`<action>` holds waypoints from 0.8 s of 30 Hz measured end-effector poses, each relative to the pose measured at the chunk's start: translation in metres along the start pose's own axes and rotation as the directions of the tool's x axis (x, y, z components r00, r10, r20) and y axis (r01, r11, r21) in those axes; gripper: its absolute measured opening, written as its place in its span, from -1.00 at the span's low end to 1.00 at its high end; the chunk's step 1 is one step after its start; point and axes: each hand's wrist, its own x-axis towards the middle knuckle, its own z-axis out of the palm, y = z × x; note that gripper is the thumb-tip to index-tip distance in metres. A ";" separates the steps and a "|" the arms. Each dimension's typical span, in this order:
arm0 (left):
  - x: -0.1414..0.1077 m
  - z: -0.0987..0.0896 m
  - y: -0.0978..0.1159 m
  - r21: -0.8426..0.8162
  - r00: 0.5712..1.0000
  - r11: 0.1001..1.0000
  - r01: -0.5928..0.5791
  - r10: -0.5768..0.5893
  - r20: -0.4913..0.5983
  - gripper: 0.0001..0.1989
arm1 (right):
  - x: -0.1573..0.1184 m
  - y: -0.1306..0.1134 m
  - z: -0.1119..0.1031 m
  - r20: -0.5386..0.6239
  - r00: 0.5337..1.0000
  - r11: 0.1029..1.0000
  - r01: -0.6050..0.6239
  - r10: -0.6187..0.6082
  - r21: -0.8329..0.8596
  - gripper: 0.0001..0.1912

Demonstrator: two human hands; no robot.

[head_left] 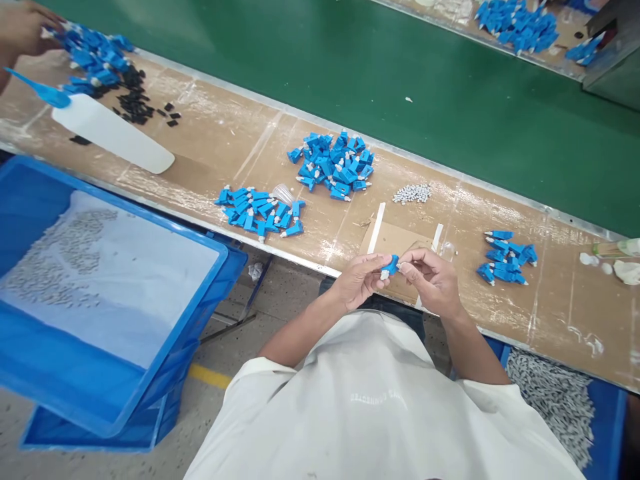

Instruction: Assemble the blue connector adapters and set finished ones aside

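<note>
In the head view, my left hand (359,281) grips a small blue plastic part (391,266) with a whitish piece at its lower end. My right hand (434,280) is pinched at the part's right end; whatever lies between those fingertips is too small to make out. Both hands are over a cardboard piece (400,245) at the bench's near edge. Beyond them is a heap of blue parts (335,165), with a second pile of blue parts (260,212) to the left. A little pile of small grey-white pieces (413,193) lies past my right hand.
More blue parts (506,257) lie right on the bench (555,293). A white bottle (113,133) with a blue nozzle lies left, near black pieces (134,100) and another person's hand (27,30). Blue trays (200,267) stand lower left; a bin of grey pieces (550,400) sits lower right.
</note>
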 end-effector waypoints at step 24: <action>-0.002 0.006 0.016 -0.049 0.940 0.952 0.302 -0.306 -0.148 -0.67 | 0.013 -0.001 -0.011 0.346 0.823 0.732 0.562 -0.450 -0.385 -0.84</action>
